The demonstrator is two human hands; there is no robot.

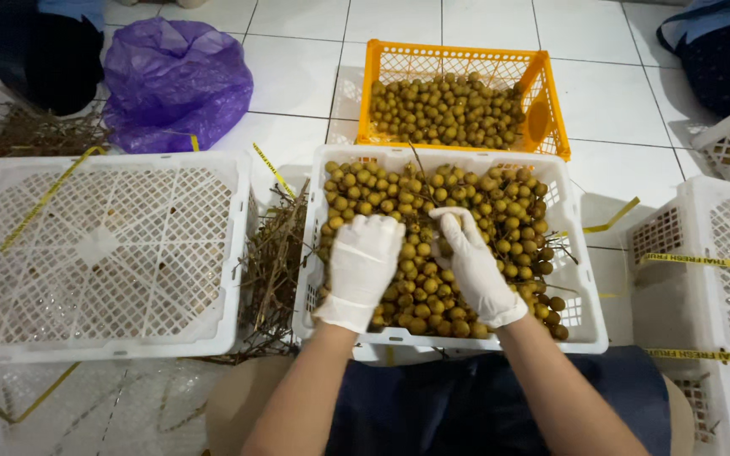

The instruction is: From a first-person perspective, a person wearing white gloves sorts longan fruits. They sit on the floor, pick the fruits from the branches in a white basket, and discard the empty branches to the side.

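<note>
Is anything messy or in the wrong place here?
Yes. A heap of bare twigs lies on the floor between the empty white crate and the white crate of fruit. Yellow tape strips lie loose on the tiles. Both gloved hands, left hand and right hand, are in the fruit.

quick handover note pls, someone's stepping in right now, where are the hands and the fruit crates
Left hand, in a white glove: resting closed on the small round yellow-brown fruits in the white plastic lattice crate in front; what it grips is hidden.
Right hand, also gloved: fingers pinched in the same pile, among thin brown stems.
Orange plastic crate behind: holds loose fruits with few stems showing.
Upturned white lattice crate on the left; pile of bare brown twigs between the two white crates.
Purple plastic bag on the tiled floor, far left.
Done: the orange crate is partly filled. Left: the front crate is still full of stemmed fruit.
</note>
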